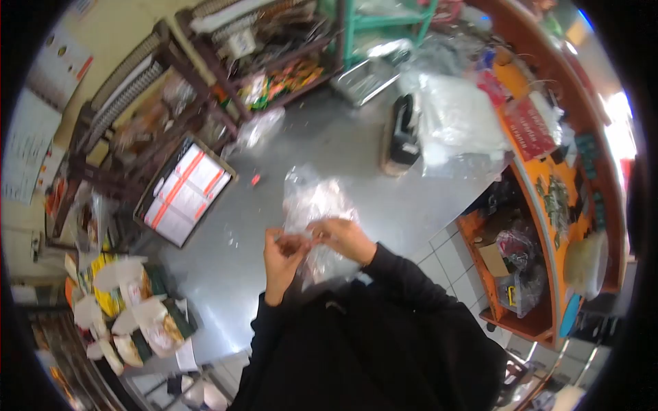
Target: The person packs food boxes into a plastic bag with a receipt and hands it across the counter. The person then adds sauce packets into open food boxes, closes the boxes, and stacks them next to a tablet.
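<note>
A clear plastic bag (317, 198) with pale, whitish contents lies on the metal table in front of me. Its crinkled lower part (325, 266) reaches toward my body. My left hand (282, 259) is at the bag's left side, thumb and fingers pinched together. From the right, my right hand (346, 240) reaches over the bag's middle, its fingertips closed and meeting those of the left. Both seem to grip the gathered plastic. A small reddish bit shows between the fingertips, too blurred to name.
On the metal table (257, 212) stand a box with white-and-orange labels (186, 192), a black-topped device (403, 133), a stack of clear bags (459, 120) and a metal tray (367, 81). Opened cartons (147, 318) crowd the left corner. An orange shelf unit (531, 205) borders the right.
</note>
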Demonstrator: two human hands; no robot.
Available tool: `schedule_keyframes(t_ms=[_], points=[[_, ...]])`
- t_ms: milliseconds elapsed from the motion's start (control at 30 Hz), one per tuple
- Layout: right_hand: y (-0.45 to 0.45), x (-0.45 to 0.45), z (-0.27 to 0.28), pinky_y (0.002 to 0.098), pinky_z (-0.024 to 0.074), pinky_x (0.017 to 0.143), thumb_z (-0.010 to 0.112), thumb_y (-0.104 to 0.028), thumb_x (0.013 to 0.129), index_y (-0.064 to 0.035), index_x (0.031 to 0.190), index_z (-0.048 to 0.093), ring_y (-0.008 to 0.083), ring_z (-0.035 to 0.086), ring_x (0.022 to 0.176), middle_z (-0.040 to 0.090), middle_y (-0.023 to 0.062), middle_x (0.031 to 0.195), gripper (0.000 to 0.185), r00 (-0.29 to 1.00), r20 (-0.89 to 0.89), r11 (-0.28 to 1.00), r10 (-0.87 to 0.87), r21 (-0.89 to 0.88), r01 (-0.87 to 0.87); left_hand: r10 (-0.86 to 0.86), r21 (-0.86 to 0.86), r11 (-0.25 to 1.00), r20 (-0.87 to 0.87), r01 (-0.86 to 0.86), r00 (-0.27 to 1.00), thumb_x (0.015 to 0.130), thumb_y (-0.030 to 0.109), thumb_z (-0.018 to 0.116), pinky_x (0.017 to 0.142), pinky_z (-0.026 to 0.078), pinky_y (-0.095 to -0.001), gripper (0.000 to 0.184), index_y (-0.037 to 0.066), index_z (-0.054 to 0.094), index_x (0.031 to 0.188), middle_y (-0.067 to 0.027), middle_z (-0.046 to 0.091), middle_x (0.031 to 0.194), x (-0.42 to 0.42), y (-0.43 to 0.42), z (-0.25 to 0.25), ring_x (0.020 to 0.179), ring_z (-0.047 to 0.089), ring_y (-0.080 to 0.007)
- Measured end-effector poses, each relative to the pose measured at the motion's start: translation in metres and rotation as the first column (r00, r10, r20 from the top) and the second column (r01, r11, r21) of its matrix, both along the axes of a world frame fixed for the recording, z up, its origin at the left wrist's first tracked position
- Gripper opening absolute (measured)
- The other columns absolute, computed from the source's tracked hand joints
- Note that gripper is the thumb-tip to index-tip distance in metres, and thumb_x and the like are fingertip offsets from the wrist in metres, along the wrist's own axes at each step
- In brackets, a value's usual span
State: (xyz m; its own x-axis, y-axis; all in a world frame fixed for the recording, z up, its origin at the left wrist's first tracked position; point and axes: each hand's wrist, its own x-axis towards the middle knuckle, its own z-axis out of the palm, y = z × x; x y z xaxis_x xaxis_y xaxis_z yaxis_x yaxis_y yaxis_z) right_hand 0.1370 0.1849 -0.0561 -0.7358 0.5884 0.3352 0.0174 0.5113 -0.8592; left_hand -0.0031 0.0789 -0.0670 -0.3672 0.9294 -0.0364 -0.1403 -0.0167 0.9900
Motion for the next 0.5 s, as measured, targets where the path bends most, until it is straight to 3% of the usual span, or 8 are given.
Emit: schedule_keyframes(t_ms=[33, 100, 267, 300, 367, 433, 467, 500], points=[[0.002, 0.001, -0.005, 0.0314, 0.0481, 0.065, 0.064, -0.004, 0.07, -0.0076, 0.095, 0.058, 0.0217, 0.059, 0.069, 0.059, 0.0057, 0.079, 0.026, 1.0, -0.005, 1.0, 0.014, 0.021, -0.014, -0.025, -0.019, 1.0, 0.01, 0.025, 1.0, 0.079, -0.001, 0.061, 0.07, 0.045, -0.0235, 0.037, 0.006, 0.029, 0.097, -0.0081, 0.057, 0.083, 0.0, 0.0, -0.001, 0.078, 0.056, -0.0116], [0.001, 0.002, -0.015, 0.0323, 0.048, 0.067, 0.064, -0.005, 0.071, -0.0078, 0.092, 0.057, 0.023, 0.058, 0.071, 0.058, 0.0065, 0.082, 0.023, 1.0, 0.0, 0.996, 0.021, 0.091, -0.021, 0.01, 0.035, 0.999, -0.165, -0.005, 0.986, 0.082, -0.003, 0.055, 0.072, 0.042, -0.0234, 0.032, 0.007, 0.027, 0.095, -0.0061, 0.052, 0.08, -0.003, 0.0, -0.031, 0.077, 0.05, -0.0102], [-0.001, 0.007, -0.004, 0.0312, 0.0453, 0.065, 0.06, -0.003, 0.07, -0.0062, 0.092, 0.052, 0.022, 0.055, 0.076, 0.053, 0.0076, 0.085, 0.024, 0.997, 0.068, 0.986, 0.035, -0.168, -0.023, -0.242, 0.0, 0.97, -0.06, 0.243, 0.968, 0.081, -0.008, 0.049, 0.076, 0.037, -0.0232, 0.032, 0.009, 0.024, 0.092, -0.0051, 0.047, 0.079, -0.005, -0.004, -0.008, 0.079, 0.047, -0.0112], [-0.002, 0.004, -0.007, 0.0359, 0.0441, 0.065, 0.058, -0.001, 0.067, -0.0061, 0.089, 0.047, 0.0288, 0.054, 0.078, 0.05, 0.01, 0.084, 0.025, 1.0, 0.002, 0.997, 0.021, -0.074, -0.021, -0.279, -0.001, 0.96, -0.038, 0.28, 0.959, 0.08, -0.008, 0.049, 0.077, 0.036, -0.0232, 0.032, 0.009, 0.024, 0.091, -0.0055, 0.048, 0.079, -0.006, -0.005, -0.008, 0.079, 0.047, -0.0114], [-0.002, -0.002, -0.013, 0.0376, 0.0419, 0.061, 0.056, 0.002, 0.065, -0.006, 0.086, 0.045, 0.0306, 0.053, 0.075, 0.048, 0.0101, 0.083, 0.025, 1.0, 0.005, 1.0, 0.003, 0.006, -0.003, -0.343, -0.044, 0.939, -0.068, 0.341, 0.937, 0.08, -0.009, 0.05, 0.078, 0.036, -0.0232, 0.034, 0.01, 0.023, 0.09, -0.0062, 0.049, 0.08, -0.01, -0.008, -0.005, 0.079, 0.047, -0.0119], [-0.002, -0.004, -0.011, 0.0352, 0.0416, 0.06, 0.053, 0.004, 0.064, -0.0053, 0.087, 0.046, 0.0289, 0.052, 0.077, 0.047, 0.0101, 0.079, 0.026, 0.998, 0.067, 1.0, -0.011, -0.003, 0.011, -0.396, -0.112, 0.918, -0.178, 0.381, 0.901, 0.079, -0.01, 0.05, 0.078, 0.035, -0.0234, 0.035, 0.01, 0.023, 0.088, -0.0068, 0.05, 0.081, -0.016, -0.005, -0.006, 0.079, 0.047, -0.0127], [0.004, -0.003, -0.018, 0.0343, 0.0413, 0.061, 0.053, 0.003, 0.068, -0.0041, 0.086, 0.045, 0.0262, 0.053, 0.078, 0.05, 0.0092, 0.081, 0.021, 0.997, 0.048, 0.996, -0.054, 0.074, 0.051, -0.414, -0.034, 0.91, -0.075, 0.413, 0.907, 0.077, -0.009, 0.054, 0.081, 0.036, -0.0254, 0.038, 0.009, 0.025, 0.095, -0.0063, 0.052, 0.082, -0.017, -0.009, -0.017, 0.08, 0.049, -0.0144], [0.007, 0.003, -0.015, 0.034, 0.0416, 0.064, 0.054, 0.001, 0.07, -0.0038, 0.089, 0.046, 0.0264, 0.053, 0.082, 0.05, 0.0098, 0.086, 0.022, 0.999, -0.029, 0.998, -0.023, -0.063, 0.021, -0.384, -0.004, 0.923, -0.036, 0.384, 0.923, 0.079, -0.005, 0.055, 0.082, 0.036, -0.0271, 0.039, 0.008, 0.026, 0.101, -0.0078, 0.052, 0.087, -0.018, -0.015, -0.017, 0.084, 0.049, -0.0157]])
